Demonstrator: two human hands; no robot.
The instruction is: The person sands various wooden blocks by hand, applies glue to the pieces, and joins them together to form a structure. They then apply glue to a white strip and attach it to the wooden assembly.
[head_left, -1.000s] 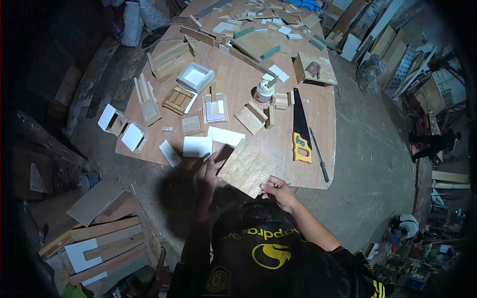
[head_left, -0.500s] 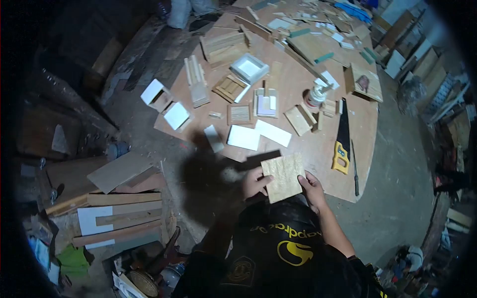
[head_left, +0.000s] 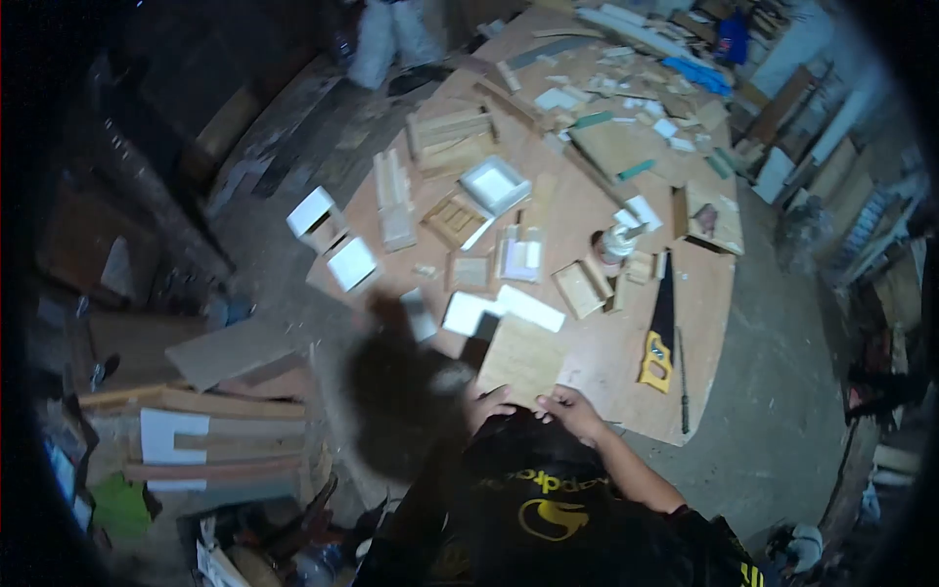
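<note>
I hold a square piece of pale plywood [head_left: 522,358] with both hands, just above the near edge of the big wooden board [head_left: 626,352] lying on the floor. My left hand [head_left: 486,403] grips its near left corner. My right hand [head_left: 572,411] grips its near right corner. White rectangular panels [head_left: 501,308] lie just beyond the piece. Further right lies a handsaw with a yellow handle [head_left: 658,342], and a thin dark rod [head_left: 682,377] beside it.
Small wooden boxes and frames [head_left: 460,220], a white tray [head_left: 495,185], a glue bottle [head_left: 612,247] and several offcuts cover the board. White-faced boxes [head_left: 333,245] sit at its left edge. Stacked planks [head_left: 215,430] lie on the left floor. Concrete floor [head_left: 773,391] lies right.
The plywood piece has come down flatter toward the board's near edge, still in both hands. The view has shifted, so the board appears further up and right.
</note>
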